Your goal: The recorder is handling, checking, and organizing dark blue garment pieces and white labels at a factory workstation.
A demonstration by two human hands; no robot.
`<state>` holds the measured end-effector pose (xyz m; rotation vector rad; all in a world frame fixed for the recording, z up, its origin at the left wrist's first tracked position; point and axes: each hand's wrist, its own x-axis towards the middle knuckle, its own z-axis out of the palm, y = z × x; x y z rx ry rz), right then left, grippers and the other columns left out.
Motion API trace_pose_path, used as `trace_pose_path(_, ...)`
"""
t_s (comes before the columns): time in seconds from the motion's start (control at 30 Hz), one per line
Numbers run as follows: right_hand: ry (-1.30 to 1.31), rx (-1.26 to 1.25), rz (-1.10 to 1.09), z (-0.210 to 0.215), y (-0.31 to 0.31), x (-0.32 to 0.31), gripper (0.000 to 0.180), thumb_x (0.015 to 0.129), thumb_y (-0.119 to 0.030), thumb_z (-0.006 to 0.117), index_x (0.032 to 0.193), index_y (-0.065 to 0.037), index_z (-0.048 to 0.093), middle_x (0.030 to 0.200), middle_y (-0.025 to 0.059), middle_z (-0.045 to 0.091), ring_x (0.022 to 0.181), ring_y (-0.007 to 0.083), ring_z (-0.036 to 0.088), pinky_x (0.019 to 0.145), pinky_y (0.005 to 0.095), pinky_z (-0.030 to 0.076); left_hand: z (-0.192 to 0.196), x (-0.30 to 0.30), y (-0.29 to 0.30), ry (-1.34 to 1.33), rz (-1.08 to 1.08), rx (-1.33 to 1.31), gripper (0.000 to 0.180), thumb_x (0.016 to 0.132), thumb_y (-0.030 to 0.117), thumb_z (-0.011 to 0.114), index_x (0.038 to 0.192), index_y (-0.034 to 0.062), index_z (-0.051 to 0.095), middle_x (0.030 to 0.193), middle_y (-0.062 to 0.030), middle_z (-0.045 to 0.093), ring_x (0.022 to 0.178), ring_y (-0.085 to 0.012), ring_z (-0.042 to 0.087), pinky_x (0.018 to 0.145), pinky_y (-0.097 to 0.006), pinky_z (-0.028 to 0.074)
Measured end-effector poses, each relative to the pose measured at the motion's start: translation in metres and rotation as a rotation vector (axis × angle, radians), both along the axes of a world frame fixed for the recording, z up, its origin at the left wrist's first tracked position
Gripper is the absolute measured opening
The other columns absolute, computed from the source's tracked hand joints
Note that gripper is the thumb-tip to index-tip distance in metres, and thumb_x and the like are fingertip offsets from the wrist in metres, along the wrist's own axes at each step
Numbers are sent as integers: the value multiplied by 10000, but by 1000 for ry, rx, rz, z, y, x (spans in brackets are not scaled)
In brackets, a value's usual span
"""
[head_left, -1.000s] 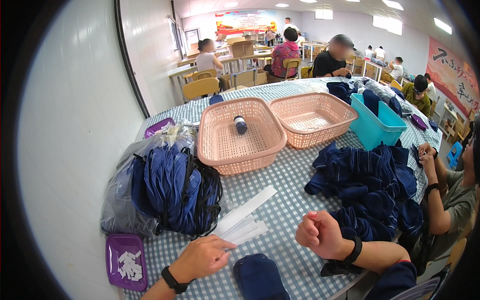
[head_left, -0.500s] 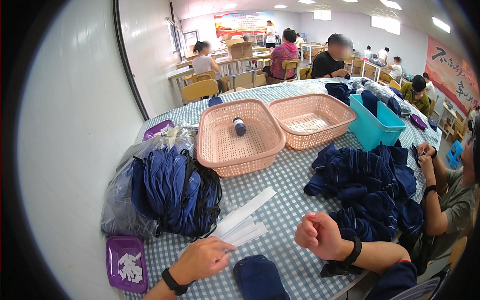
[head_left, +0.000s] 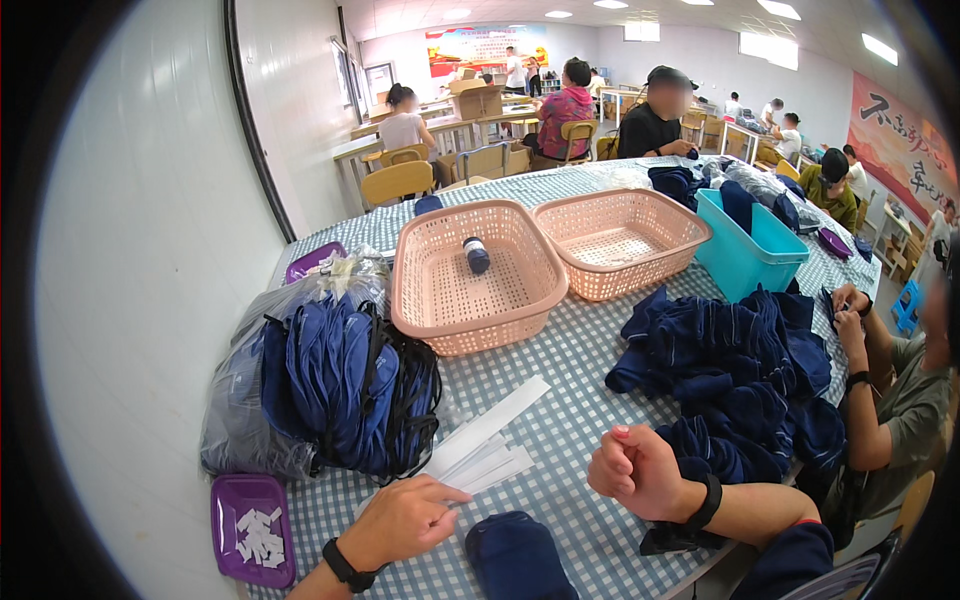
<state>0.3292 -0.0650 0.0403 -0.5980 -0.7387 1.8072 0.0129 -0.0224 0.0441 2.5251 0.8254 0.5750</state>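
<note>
My left hand (head_left: 405, 522) hovers at or on the lower ends of some white paper strips (head_left: 485, 452), index finger stretched out and the other fingers loosely bent, with nothing seen in it. Just right of it, a folded navy cloth bundle (head_left: 522, 557) lies at the table's near edge. My right hand (head_left: 637, 472) is raised with its fingers curled in and no object showing in them; one fingertip has a red spot. Beyond that hand spreads a heap of navy cloth (head_left: 730, 350) with thin light lines.
Blue bags with black straps (head_left: 340, 390) lie at left, above a purple tray (head_left: 232, 490) of small white slips. Farther off stand a pink basket (head_left: 420, 326) holding a rolled navy bundle (head_left: 476, 256), another pink basket (head_left: 640, 285) and a turquoise bin (head_left: 745, 265). A co-worker's hands (head_left: 850, 310) are at right.
My hands keep nearly the same places and shapes. The view has shifted very slightly. In the background, people near the far wall have moved.
</note>
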Motion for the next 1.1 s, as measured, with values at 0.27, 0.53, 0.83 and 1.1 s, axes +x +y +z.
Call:
trace_pose_path(0.27, -8, -4, 7, -1, -1, 1, 478, 971, -263, 331, 536, -112, 458, 453, 29, 442, 443, 152, 342, 508, 299, 315, 1, -1, -1, 19, 8, -35, 186, 796, 89, 622, 628, 17, 660, 999, -37, 744, 866, -214, 666, 745, -337, 553)
trace_pose_path(0.53, -27, 43, 28, -3, -1, 3, 467, 951, -246, 331, 526, -108, 468, 454, 32, 454, 442, 152, 347, 516, 300, 322, 1, -1, -1, 20, 0, -30, 183, 797, 87, 620, 632, 17, 659, 1005, -37, 742, 864, -217, 663, 742, -339, 550)
trace_pose_path(0.83, -21, 40, 52, -7, 0, 4, 453, 933, -243, 333, 521, -101, 457, 453, 34, 441, 448, 153, 342, 521, 300, 324, 0, 0, -1, 5, 2, -1, 265, 795, 98, 620, 545, 17, 591, 1009, -42, 740, 828, -215, 660, 712, -333, 554)
trace_pose_path(1.1, -18, 35, 48, -5, -1, 4, 451, 929, -246, 336, 518, -99, 454, 453, 34, 437, 452, 154, 338, 522, 300, 320, 1, 0, -1, 14, 4, -1, 249, 803, 110, 618, 568, 26, 620, 1021, -23, 739, 845, -210, 661, 729, -328, 555)
